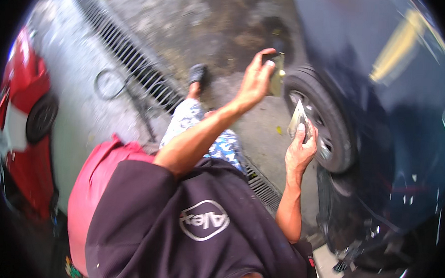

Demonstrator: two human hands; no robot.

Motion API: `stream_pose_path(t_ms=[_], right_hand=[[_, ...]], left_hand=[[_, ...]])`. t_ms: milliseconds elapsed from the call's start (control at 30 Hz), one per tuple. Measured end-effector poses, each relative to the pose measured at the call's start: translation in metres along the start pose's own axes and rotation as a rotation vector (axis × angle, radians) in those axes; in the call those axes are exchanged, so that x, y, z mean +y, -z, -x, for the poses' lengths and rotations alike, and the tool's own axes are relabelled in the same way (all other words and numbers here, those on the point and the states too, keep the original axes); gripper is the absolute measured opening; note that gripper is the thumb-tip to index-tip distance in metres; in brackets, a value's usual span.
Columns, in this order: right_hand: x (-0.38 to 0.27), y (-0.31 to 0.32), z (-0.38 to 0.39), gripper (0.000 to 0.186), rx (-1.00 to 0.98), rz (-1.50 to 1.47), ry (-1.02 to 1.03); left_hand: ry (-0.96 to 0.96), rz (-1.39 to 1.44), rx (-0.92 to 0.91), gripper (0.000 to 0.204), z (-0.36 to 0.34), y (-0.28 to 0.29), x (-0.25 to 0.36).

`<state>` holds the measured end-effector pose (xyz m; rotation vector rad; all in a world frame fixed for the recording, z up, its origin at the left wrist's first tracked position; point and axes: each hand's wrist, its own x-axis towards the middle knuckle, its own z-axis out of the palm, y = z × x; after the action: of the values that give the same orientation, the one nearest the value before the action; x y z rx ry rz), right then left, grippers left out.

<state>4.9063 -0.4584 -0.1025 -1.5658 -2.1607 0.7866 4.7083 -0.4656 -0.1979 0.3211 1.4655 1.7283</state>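
A: What did the 2 hands have?

B: The left hand (256, 80) had a thin, flat plate (277, 78), and its grip was curled shut around 1 edge. The right hand (301, 151) had a thin, pointed blade (296, 118). That grip was nipped tight at the blade's low end, thumb against fingers.

A: Where was the plate from the blade?

B: Ahead of it and to the left, with a gap between. Both stood longways, away from the person's body, and the blade's tip pointed ahead.

A: Which hand was nearer the blue car (377, 126)?

B: The right looked nearer, just beside the round wheel (322, 118).

A: What was it all like?

B: The plate was yellow-green with straight sides. I couldn't tell what it was made of. The blade was pale and see-through-looking. The floor (255, 135) was rough and blotchy, and the car was shiny, with a long yellow streak (398, 45).
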Motion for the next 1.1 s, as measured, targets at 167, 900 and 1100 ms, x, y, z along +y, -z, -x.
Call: stream_pose_path(t_ms=[167, 900, 1100], right_hand=[[-0.038, -0.119, 0.026, 0.030, -0.421, -0.201, 0.058], [-0.297, -0.680, 0.117, 0.029, -1.093, -0.229, 0.380], [-0.328, -0.784, 0.114, 0.028, -1.058, -0.149, 0.419]], left_hand=[[0.066, 0.253, 0.409, 0.042, 0.033, 0.082, -0.048], [-0.282, 0.165, 1.044, 0.046, 0.023, 0.556, -0.083], [-0.153, 0.973, 1.150, 0.043, 0.117, 0.511, -0.139]])
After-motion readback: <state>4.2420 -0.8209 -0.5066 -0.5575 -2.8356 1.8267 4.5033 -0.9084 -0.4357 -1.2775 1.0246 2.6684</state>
